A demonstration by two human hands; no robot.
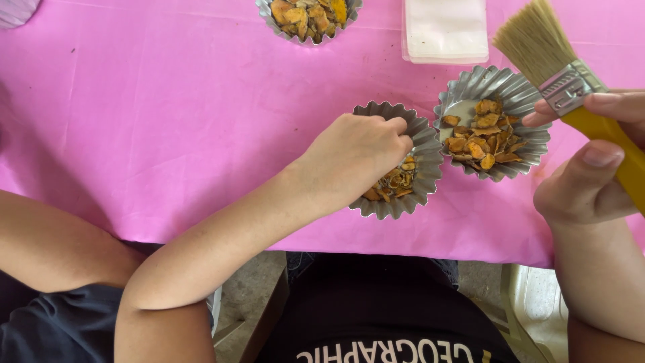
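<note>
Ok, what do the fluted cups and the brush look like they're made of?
Fluted cups: thin shiny metal, probably aluminium, going by the silvery glare on the crimped walls. Brush: pale bristles, natural or synthetic unclear; silvery metal band; glossy yellow handle, maybe painted wood or plastic.

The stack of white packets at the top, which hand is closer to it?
Right. The right hand holds the brush just right of and below the white packets. The left hand is lower, in a fluted foil tin.
</note>
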